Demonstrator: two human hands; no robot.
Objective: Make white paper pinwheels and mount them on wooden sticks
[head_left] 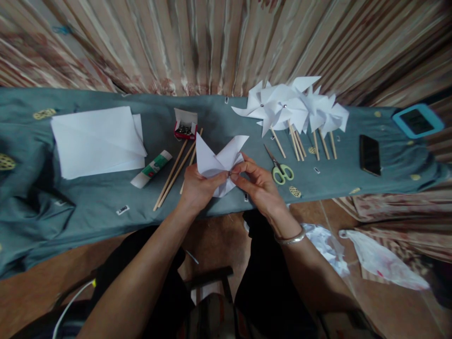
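A folded white paper pinwheel (215, 162) is between my two hands, above the front edge of the cloth-covered table. My left hand (199, 186) is closed on its left side, with the thumb pressed near the middle. At the pinwheel's centre, the thumb and forefinger of my right hand (259, 183) pinch a small dark pin (229, 174), mostly hidden by the fingertips. Behind my left hand stands an open small red box (185, 129) of metal pins. Several wooden sticks (173, 176) lie just left of that hand, one partly under it.
Finished pinwheels (286, 106) on sticks lie at the back right. Green-handled scissors (280, 172) rest right of my right hand. A glue stick (151, 169) and white paper sheets (99, 141) are at left; a phone (370, 154) and a blue-framed device (418, 121) at far right.
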